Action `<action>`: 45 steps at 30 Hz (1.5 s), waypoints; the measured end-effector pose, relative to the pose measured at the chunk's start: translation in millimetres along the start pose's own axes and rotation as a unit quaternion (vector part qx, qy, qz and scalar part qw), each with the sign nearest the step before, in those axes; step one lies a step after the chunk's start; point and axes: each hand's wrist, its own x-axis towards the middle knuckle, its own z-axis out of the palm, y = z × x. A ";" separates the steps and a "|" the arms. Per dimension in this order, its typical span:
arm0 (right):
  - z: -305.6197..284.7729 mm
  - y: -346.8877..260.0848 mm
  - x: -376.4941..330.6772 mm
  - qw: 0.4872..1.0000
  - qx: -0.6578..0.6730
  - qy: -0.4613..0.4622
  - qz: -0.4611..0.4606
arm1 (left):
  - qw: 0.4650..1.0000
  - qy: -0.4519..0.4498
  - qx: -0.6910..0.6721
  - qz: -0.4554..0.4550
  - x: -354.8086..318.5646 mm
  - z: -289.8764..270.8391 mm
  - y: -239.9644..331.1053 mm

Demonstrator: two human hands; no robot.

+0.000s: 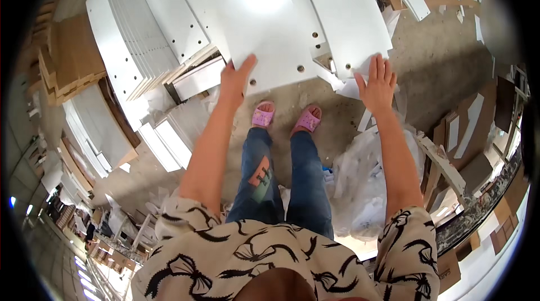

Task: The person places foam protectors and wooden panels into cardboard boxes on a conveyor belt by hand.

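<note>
A large white panel (264,37) with drilled holes lies in front of me, a bright glare on its far part. At its near left corner is my left hand (236,79), the thumb on top and the other fingers curled at the edge, partly hidden. To the right is another long white panel (349,14), slightly curved, with a hole near its close end. My right hand (378,84) rests at that panel's near right corner, fingers stretched and thumb spread, gripping nothing.
Stacked white panels (126,31) stand at the left, beside brown cardboard (76,53). Clear plastic wrapping (360,177) lies on the floor by my right leg. Board offcuts (467,127) lean at the right. My feet in pink sandals (263,114) are close to the panels.
</note>
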 end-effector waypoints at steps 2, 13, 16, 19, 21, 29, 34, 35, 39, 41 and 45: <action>-4.3 17.5 1.0 0.999 0.013 -0.035 -0.008 | 0.999 -0.003 -0.043 -0.006 -33.5 23.4 -8.3; 13.7 54.3 -29.8 0.288 0.869 -0.119 0.385 | 0.994 -0.062 0.073 0.055 -52.5 147.6 -66.1; 3.1 25.6 -70.2 0.142 0.931 -0.035 0.334 | 0.984 -0.106 0.131 0.053 -46.9 154.1 -79.3; -17.5 -12.1 -78.6 0.198 0.905 0.027 0.375 | 0.981 -0.182 0.062 -0.013 -60.4 159.6 -88.4; -43.7 -15.9 -80.8 0.245 0.862 0.088 0.435 | 0.973 -0.222 0.009 -0.062 -86.8 165.4 -100.3; -234.0 10.1 -215.7 0.420 0.738 0.221 0.479 | 0.924 -0.273 -0.114 -0.243 -250.7 169.3 -45.1; -379.2 -30.3 -345.2 0.443 0.658 0.331 0.511 | 0.854 -0.493 -0.087 -0.138 -356.1 224.5 -27.1; -412.9 -31.9 -370.2 0.439 0.620 0.373 0.533 | 0.846 -0.521 -0.024 -0.108 -397.3 230.6 -27.0; -534.8 -40.1 -472.3 0.402 0.511 0.511 0.563 | 0.739 -0.653 -0.003 -0.167 -571.1 252.5 -3.5; -581.5 -29.5 -532.4 0.362 0.503 0.558 0.552 | 0.653 -0.731 0.043 -0.196 -653.7 267.6 4.8; -630.6 13.0 -643.4 0.328 0.499 0.650 0.470 | 0.469 -0.851 0.147 -0.186 -794.4 320.0 -30.8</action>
